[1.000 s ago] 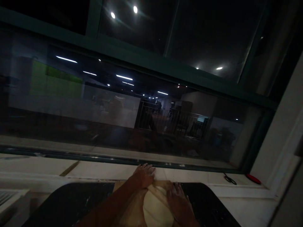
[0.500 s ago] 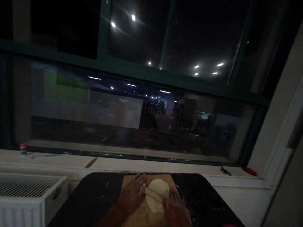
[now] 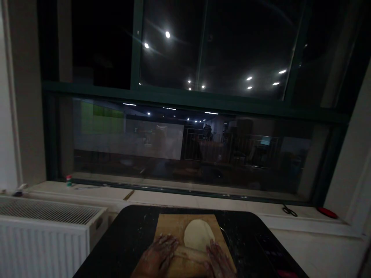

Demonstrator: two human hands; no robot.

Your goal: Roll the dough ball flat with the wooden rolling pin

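Head view: floury fingers (image 3: 168, 240), outspread, flank a wooden rolling pin (image 3: 189, 253) beside flat, rounded dough (image 3: 198, 233).

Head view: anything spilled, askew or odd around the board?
Minor mess: pale flecks dot the black tabletop beside the wooden board, possibly stray flour. Nothing else stands out in this dim light; dough sheet and rolling pin are both on the board.

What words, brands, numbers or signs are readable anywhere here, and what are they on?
None: no text can be read in this dim view.
Small red-topped container on the sill: too small and blurred to tell whether it has a label.
Green panel seen in the window: no letters discernible.
Rolling pin, dough, wooden board: no legible writing.
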